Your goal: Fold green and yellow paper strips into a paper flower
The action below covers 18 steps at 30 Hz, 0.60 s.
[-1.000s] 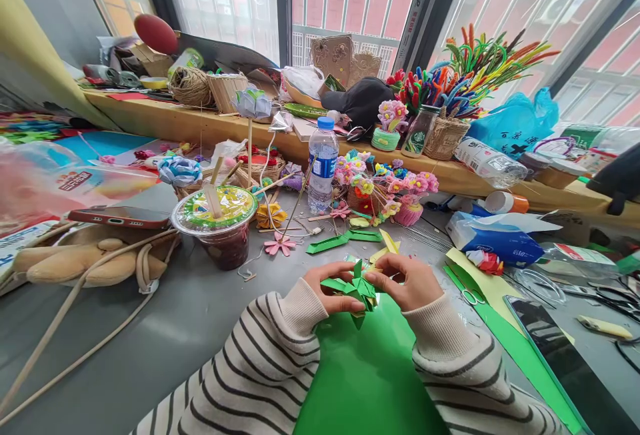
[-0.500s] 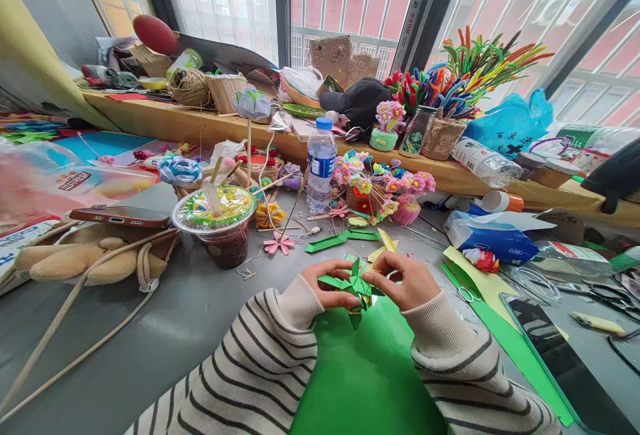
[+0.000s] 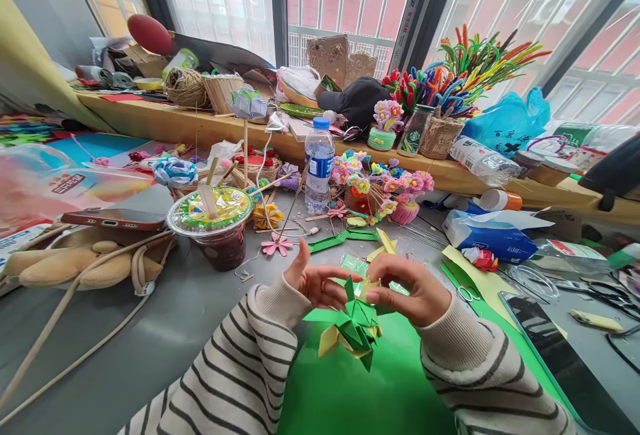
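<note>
striped sleeves frame both hands above a green paper sheet (image 3: 360,388) that lies on the grey table (image 3: 165,328). left hand (image 3: 317,281) and right hand (image 3: 413,288) meet over a folded green paper piece (image 3: 357,325), a spiky origami shape with a pale yellow flap at its lower left. right fingers (image 3: 377,293) pinch the top of the piece; left fingers (image 3: 336,285) curl against its upper left side, thumb raised, gripping it there too. the piece hangs lifted just above the sheet, between the two wrists, tilted toward the camera.

behind the hands lie green paper strips (image 3: 340,240) and a yellow scrap (image 3: 387,241). a water bottle (image 3: 319,165) stands upright further back, beside a cluster of small pink and yellow flowers (image 3: 385,185). to the left sits a lidded cup (image 3: 213,225) with a dark drink, and a phone (image 3: 113,219) rests on a tan plush toy (image 3: 75,261). small scissors (image 3: 467,293) lie right of the hands, near a blue tissue pack (image 3: 493,238). pipe cleaners (image 3: 465,65) rise from a basket on the wooden shelf.
</note>
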Available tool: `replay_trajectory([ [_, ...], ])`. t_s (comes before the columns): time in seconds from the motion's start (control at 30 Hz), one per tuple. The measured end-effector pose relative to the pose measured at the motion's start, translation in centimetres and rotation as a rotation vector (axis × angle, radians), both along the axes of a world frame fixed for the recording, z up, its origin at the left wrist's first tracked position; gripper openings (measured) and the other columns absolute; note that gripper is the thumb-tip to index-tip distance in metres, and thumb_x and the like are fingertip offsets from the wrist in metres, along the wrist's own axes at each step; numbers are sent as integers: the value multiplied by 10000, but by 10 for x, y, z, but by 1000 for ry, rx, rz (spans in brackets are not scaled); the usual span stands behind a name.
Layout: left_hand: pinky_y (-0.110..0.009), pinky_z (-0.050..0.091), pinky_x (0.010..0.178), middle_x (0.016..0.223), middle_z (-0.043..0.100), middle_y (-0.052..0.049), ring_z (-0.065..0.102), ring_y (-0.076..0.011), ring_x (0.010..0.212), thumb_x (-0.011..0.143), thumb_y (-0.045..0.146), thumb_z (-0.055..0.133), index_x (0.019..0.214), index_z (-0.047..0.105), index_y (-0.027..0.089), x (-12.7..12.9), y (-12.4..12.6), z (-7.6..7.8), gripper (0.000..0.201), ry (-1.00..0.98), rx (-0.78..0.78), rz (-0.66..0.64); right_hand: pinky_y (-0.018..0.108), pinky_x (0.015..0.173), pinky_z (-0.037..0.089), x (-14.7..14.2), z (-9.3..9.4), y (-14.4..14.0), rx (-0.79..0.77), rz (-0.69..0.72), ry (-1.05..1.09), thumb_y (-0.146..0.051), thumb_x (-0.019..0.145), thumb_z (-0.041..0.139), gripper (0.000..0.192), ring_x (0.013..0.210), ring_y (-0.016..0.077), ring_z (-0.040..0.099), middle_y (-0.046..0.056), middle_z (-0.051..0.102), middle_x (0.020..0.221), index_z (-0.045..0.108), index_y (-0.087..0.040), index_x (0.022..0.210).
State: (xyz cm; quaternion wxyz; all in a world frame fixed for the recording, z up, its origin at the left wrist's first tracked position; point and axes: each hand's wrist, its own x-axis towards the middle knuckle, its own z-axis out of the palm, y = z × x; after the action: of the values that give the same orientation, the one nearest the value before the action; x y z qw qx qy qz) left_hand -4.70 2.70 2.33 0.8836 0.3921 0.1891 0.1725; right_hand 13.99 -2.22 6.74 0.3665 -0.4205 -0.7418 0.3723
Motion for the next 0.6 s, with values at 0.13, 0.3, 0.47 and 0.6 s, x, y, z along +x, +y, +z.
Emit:
replay_trajectory([
  [0.13, -206, 392, 532, 612, 602, 1, 547, -98, 570, 542, 372, 656, 746, 605, 135, 8, -6, 4, 317, 149, 164, 163, 203, 526, 369, -4, -5, 1, -24, 45, 16, -285, 653, 583, 153, 603, 84, 473, 7, 532, 635, 532, -145, 619],
  [0.3, -201, 381, 480, 525, 566, 16, 501, -65, 456, 500, 279, 696, 623, 573, 103, 15, -8, -1, 247, 132, 285, 267, 183, 511, 350, -8, -14, 3, -33, 38, -17, -267, 642, 600, 134, 580, 68, 466, -2, 540, 621, 552, -143, 619],
  [0.47, -190, 355, 454, 473, 552, 22, 483, -56, 429, 515, 293, 683, 596, 557, 103, 16, -8, -2, 242, 133, 309, 283, 175, 487, 347, -10, -16, 3, -1, 17, -14, -256, 630, 612, 132, 529, 56, 443, -8, 536, 578, 560, -140, 598],
  [0.6, -187, 336, 440, 445, 541, 22, 466, -52, 413, 478, 322, 696, 564, 555, 98, 17, -8, -4, 278, 192, 300, 285, 178, 461, 344, -11, -18, 2, 10, -9, -4, -271, 601, 635, 173, 494, 57, 436, -10, 518, 518, 551, -136, 533],
])
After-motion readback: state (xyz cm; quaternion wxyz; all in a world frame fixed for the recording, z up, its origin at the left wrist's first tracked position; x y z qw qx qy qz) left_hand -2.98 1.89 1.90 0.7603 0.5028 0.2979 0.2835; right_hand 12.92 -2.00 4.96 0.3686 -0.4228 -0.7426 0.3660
